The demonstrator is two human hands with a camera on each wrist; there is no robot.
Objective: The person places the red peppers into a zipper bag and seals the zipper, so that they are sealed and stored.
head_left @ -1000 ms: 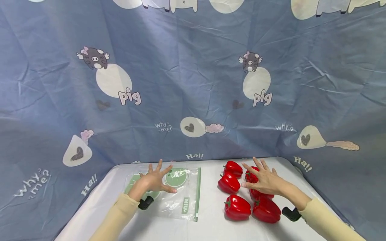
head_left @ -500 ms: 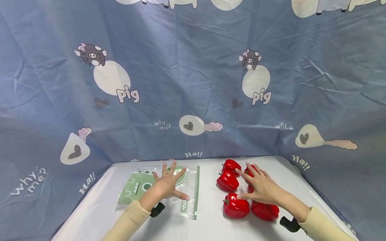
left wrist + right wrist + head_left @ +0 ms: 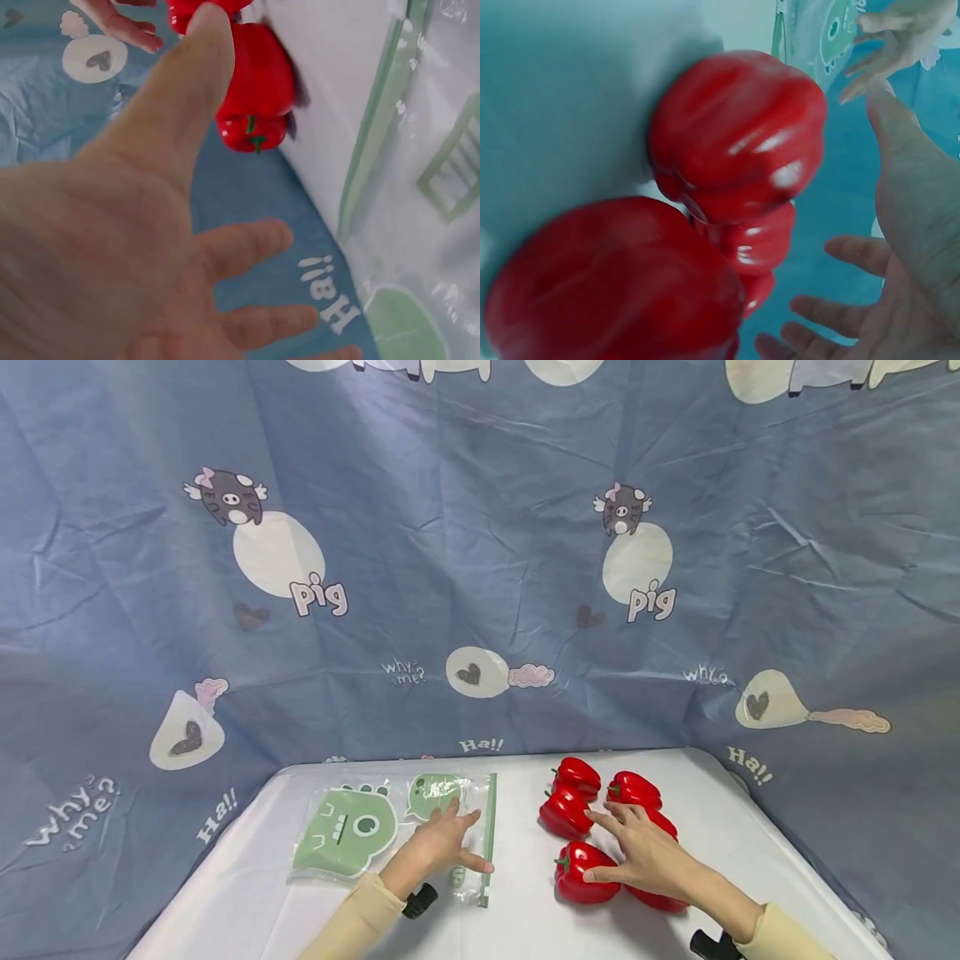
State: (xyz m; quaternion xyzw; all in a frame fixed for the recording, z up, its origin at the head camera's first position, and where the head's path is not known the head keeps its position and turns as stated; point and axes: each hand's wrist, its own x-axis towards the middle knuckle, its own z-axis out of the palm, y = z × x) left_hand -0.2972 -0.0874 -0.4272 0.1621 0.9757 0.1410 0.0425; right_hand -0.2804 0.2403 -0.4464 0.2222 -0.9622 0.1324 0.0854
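A clear zip bag point(image 3: 345, 831) with green cartoon prints lies flat on the left of the table, its green zip strip point(image 3: 491, 814) at the right edge. Over that end of the bag is my left hand point(image 3: 435, 847), fingers spread and holding nothing. Several glossy red bell peppers point(image 3: 566, 814) with green stems lie grouped on the right. My right hand point(image 3: 648, 856) hovers over the group, fingers apart, its thumb overlapping the front-left bell pepper point(image 3: 583, 881) in the head view. Part of the front-right bell pepper point(image 3: 660, 902) is hidden under this hand. Two bell peppers point(image 3: 739, 135) loom large in the right wrist view.
A white cloth point(image 3: 517, 927) covers the table. Behind it hangs a blue printed curtain point(image 3: 480, 568), which also closes in both sides. A strip of white tabletop separates the bag from the peppers. Dark wrist cameras point(image 3: 420, 900) sit under both wrists.
My left hand has moved right and nearer, from the bag's middle to its zip end, uncovering the large green print. My right hand has come nearer and lower over the front peppers.
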